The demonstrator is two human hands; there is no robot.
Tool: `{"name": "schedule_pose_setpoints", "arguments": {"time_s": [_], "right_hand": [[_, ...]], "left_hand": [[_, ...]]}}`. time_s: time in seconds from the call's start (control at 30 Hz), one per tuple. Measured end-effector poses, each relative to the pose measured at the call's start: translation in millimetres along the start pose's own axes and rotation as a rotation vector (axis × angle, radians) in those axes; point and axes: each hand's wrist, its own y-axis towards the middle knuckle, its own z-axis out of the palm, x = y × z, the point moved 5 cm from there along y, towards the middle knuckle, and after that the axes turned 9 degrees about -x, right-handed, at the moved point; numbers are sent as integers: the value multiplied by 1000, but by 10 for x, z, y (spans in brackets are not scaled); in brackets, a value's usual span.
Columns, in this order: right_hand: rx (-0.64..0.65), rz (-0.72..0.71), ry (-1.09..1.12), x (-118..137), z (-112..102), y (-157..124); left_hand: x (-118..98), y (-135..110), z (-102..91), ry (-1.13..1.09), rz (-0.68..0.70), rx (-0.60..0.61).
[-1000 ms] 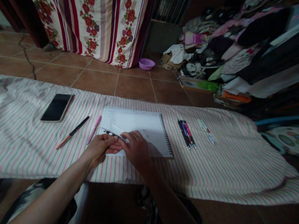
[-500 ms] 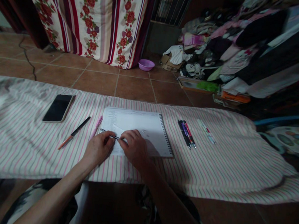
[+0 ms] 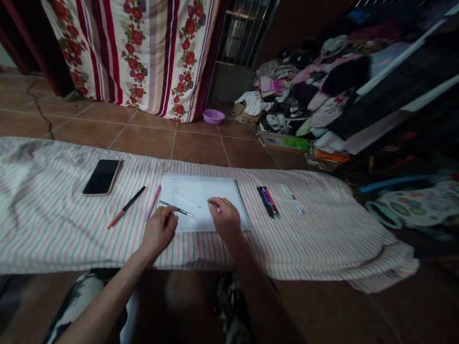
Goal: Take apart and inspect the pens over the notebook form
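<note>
An open spiral notebook (image 3: 197, 183) lies on the striped cloth in front of me. My left hand (image 3: 160, 231) is closed, thumb and fingers pinching a slim dark pen (image 3: 183, 212) with a clear end, just above the page. A thin pale stick like a pen refill (image 3: 188, 201) lies on the paper beyond it. Over the notebook's right half is my right hand (image 3: 226, 219), its fingers curled and pressed together near the page. Whatever it holds, if anything, is too small to name. A pink pen (image 3: 153, 202) lies along the notebook's left edge.
A black-and-orange pen (image 3: 127, 207) and a phone (image 3: 102, 177) lie to the left. Several dark and purple pens (image 3: 267, 202) and a pale pen (image 3: 291, 198) lie to the right. Beyond the cloth are a purple basin (image 3: 213, 117) and a heap of clothes (image 3: 297, 98).
My right hand has let go of the pen's end and moved right over the page. My left hand keeps the pen. The camera view has shifted.
</note>
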Motion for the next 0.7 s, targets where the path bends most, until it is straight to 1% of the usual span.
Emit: {"name": "schedule_pose_setpoints", "arguments": {"time_s": [0.07, 0.13, 0.23, 0.33, 0.5, 0.7], "right_hand": [[18, 19, -45, -31, -79, -127], [18, 26, -56, -23, -148, -277], [35, 5, -95, 53, -201, -463], [62, 48, -189, 119, -222, -553], [80, 69, -291, 189, -223, -527], [95, 89, -387, 113, -194, -401]], "left_hand": [[-13, -30, -36, -28, 29, -18], [-26, -82, -57, -64, 75, -2], [-38, -209, -58, -115, 195, 94], [20, -332, -81, -119, 232, 133], [112, -461, -103, -125, 237, 170], [154, -531, -119, -129, 218, 158]]}}
